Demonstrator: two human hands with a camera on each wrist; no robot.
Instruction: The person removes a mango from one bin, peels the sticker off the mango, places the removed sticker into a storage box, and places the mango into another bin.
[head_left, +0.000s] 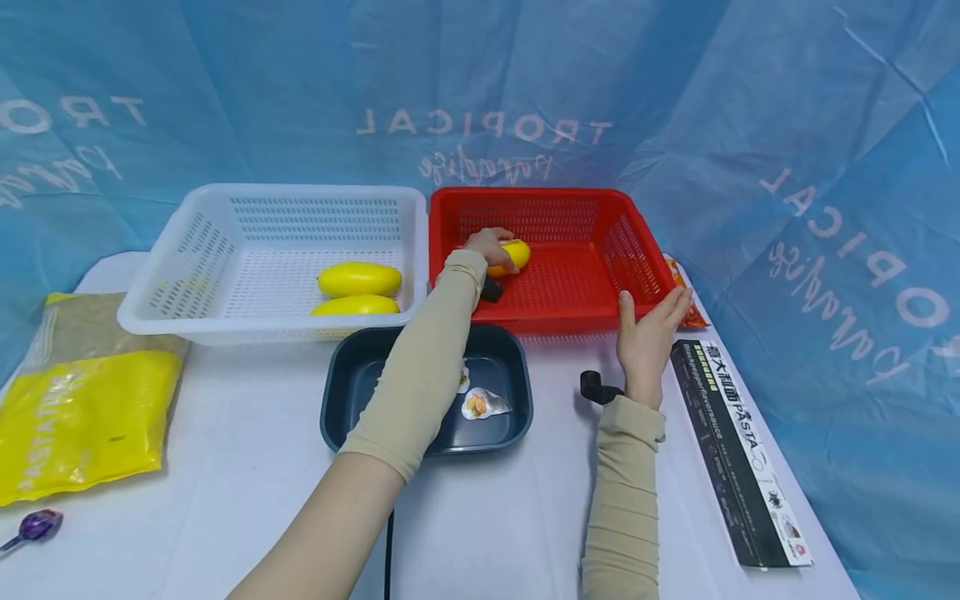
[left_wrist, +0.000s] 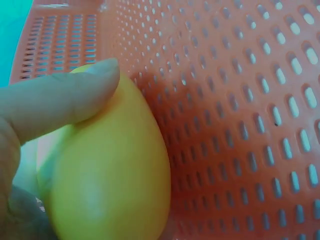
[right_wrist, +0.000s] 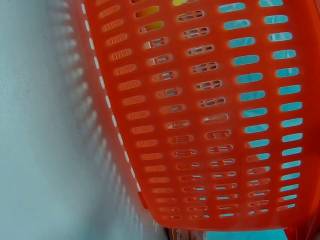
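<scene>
Yellow fruit (head_left: 517, 252): inside red basket (head_left: 517, 313), toward its left side.
Right hand (head_left: 649, 343): fingers straight, at basket's near right corner; gripping nothing.
Left hand (head_left: 490, 247): curled round fruit, thumb across it.
Room: basket floor (head_left: 562, 271) stretches rightward from fruit.
Far edge: perforated wall (head_left: 540, 218).

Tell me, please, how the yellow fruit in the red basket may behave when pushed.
The yellow fruit would probably roll, since its sides are rounded. Its smooth skin may be somewhat slippery. It seems fairly firm, as the left hand makes no visible dent.
</scene>
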